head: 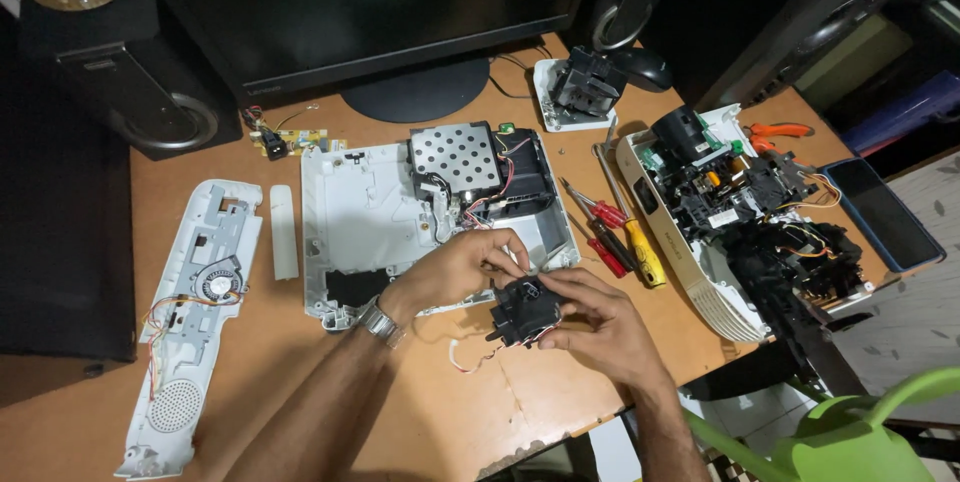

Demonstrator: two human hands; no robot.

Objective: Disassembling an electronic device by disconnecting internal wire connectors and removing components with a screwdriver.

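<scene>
Near the middle bottom of the frame, both hands hold a small black part (pixel 524 310) just above the table (pixel 280 372). The right hand (pixel 600 327) grips it. The left hand (pixel 462 264) pinches its top. Next, careful fingers must mind its thin wires.

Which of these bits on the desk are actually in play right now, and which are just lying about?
In play:
left hand
right hand
black module with wires, held by both

Lying about:
white base shell
perforated metal cover
side panel with fan
screwdrivers
opened chassis
orange pliers
</scene>
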